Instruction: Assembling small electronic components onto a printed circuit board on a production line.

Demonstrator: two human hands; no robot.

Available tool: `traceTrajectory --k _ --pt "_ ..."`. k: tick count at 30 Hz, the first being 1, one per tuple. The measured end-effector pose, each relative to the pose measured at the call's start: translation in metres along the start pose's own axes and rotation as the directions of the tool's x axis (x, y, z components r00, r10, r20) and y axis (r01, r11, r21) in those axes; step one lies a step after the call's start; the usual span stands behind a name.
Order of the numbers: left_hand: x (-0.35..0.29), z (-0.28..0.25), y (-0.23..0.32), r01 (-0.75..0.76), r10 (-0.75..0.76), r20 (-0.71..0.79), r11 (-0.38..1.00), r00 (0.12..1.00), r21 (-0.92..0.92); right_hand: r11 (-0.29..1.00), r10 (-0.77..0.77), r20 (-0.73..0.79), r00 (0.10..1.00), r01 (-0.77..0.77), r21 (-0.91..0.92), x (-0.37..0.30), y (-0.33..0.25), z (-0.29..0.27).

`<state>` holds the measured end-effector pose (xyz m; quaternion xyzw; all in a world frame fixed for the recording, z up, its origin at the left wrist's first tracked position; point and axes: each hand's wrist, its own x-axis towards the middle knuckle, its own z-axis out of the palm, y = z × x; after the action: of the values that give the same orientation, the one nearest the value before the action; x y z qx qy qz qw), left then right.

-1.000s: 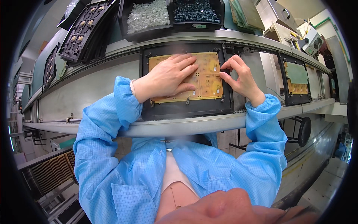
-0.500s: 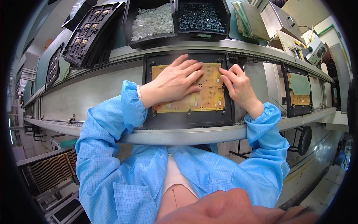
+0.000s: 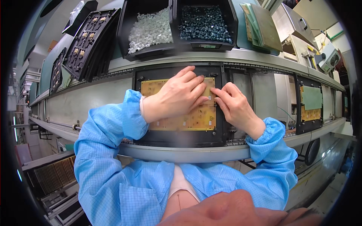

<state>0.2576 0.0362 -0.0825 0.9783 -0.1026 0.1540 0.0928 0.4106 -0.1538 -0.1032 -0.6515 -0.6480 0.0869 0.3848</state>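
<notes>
A yellow-orange circuit board panel lies in a black carrier frame on the conveyor in front of me. My left hand rests over its middle, fingers stretched and slightly bent, covering much of the upper part. At the panel's right edge is my right hand, thumb and index finger close together and the other fingers curled. Whatever lies between those fingertips is too small or hidden to make out. Small dark clips stand around the panel's rim.
Behind the conveyor stand a bin of clear-white small parts and a bin of dark blue ones. Black trays lean at the left, green sheets at the right. Another carrier sits farther right; a metal rail runs along the front.
The carrier has shifted left, widening the gap to the other carrier. Both hands moved along with it, and my left fingers are somewhat more bent. The view has also shifted slightly.
</notes>
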Motion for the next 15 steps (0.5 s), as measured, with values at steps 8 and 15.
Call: traceTrajectory --k 8,15 --pt "0.001 -0.004 0.006 -0.115 0.101 0.095 0.979 0.99 0.166 0.989 -0.024 0.031 0.999 0.028 -0.143 0.005 -0.005 -0.002" --pt "-0.004 -0.009 -0.011 -0.041 0.041 0.032 0.999 0.999 -0.014 0.995 0.006 0.001 1.0 -0.005 -0.099 0.005 0.002 -0.002"
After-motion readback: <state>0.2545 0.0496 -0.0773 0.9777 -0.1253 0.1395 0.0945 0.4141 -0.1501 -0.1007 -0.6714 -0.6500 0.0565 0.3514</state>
